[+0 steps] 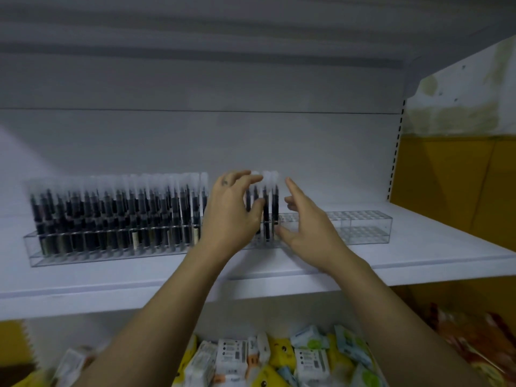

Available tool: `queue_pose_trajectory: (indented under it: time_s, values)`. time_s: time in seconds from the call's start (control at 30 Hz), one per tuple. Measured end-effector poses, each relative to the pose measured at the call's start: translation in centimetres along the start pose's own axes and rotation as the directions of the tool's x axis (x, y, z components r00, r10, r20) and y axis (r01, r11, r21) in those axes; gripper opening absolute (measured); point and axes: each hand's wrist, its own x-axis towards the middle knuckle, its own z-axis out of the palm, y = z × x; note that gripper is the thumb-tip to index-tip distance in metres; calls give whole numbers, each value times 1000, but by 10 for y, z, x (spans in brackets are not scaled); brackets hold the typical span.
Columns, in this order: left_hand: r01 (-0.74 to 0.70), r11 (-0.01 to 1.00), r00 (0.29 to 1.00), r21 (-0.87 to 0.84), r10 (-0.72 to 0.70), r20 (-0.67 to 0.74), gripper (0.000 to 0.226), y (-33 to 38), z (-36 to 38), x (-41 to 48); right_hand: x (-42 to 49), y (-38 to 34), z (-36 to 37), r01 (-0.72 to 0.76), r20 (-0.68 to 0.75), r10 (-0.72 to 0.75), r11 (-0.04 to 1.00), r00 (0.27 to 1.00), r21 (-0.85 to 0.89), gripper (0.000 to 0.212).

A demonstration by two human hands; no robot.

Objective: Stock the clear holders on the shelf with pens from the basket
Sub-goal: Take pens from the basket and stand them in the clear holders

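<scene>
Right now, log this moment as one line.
left hand: at standing pens, grip unclear | right hand: open beside them, empty | clear holder: right end unfilled

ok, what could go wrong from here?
1. Both hands crowd the last few standing pens; a knock from the left hand or right hand could tilt them out of line.
2. The right clear holder is mostly unfilled, so likely light; a nudge might slide it on the shelf.

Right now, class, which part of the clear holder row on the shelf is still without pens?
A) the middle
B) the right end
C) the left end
B: the clear holder shows bare holes at its right end, while pens fill its left stretch.
</scene>
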Motion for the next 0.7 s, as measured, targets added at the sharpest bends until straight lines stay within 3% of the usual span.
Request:
queue_pose_trajectory:
  time_s: [0.2, 0.7]
  values:
    - [-35, 998, 999, 58, 34, 25, 42, 2, -11, -34, -32, -14, 2, 51, -68, -55, 997, 996, -57, 81]
    - [-40, 992, 994, 117, 28, 105, 37, -8, -3, -189, -155, -5, 53, 82, -60, -88, 991, 994, -106, 61]
